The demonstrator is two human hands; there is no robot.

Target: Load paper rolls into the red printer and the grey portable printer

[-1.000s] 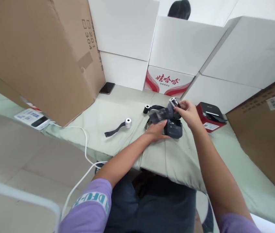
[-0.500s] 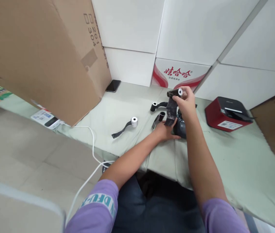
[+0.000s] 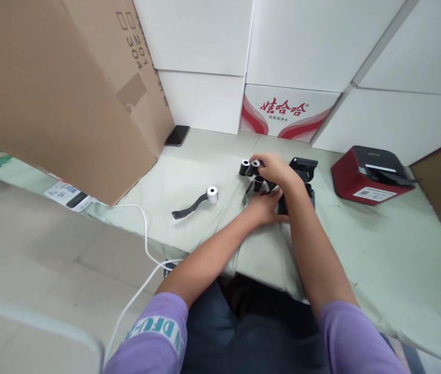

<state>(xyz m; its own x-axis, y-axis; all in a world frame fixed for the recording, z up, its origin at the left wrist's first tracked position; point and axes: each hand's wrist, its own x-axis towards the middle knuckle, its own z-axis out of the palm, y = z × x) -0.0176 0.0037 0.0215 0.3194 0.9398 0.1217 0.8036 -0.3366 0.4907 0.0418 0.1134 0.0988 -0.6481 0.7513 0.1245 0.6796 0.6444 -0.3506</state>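
So the right hand (image 3: 275,167) has its fingers closed on a small dark roll (image 3: 254,166), pale end tipped up, just beyond the left hand (image 3: 264,206). Left's by the black device (image 3: 304,165), can't tell if it's gripping anything tbh.

Right of the frame's centre, shows a small roll (image 3: 255,165), pale end facing up, partly covered. Just beside it, to the left, shows a dark-sided roll (image 3: 244,168), upright, pale end up. Just below, shows a glossy black roll (image 3: 258,182) with a loose curled strip. Farther right, shows a black device (image 3: 304,167), lid raised, body mostly hidden.
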